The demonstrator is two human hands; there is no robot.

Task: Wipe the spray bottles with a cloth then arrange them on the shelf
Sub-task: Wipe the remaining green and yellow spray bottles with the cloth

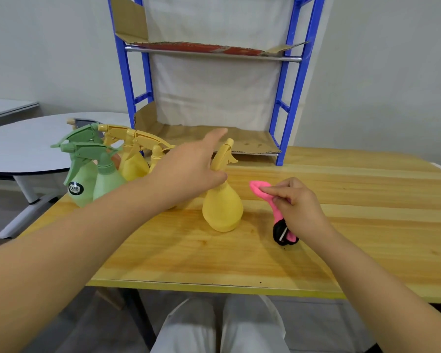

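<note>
Spray bottles (107,179): a cluster is stood upright at the left end of the wooden table (367,200), packed close together. Two green ones are placed at the far left and yellow ones (134,166) are set just to their right, with the trigger heads turned leftward.
Round grey table (23,143): seen beyond the cluster, at the left edge of the view.
Left hand (189,169): reached across in front of the cluster. The neck of a single yellow bottle (222,210) is grasped under its trigger head, and the forefinger is stretched out straight.
Single yellow bottle: its base is rested on the wooden table, apart from the cluster and between the two hands.
Pink cloth (259,187): held just right of that bottle without touching it. A black part is seen at its lower end.
Right hand (298,207): its fingers are curled, and the pink cloth is pinched between thumb and fingertips.
Shelf (288,98): a blue frame is stood at the far side of the wooden table, and its tiers are lined with cardboard (204,135).
</note>
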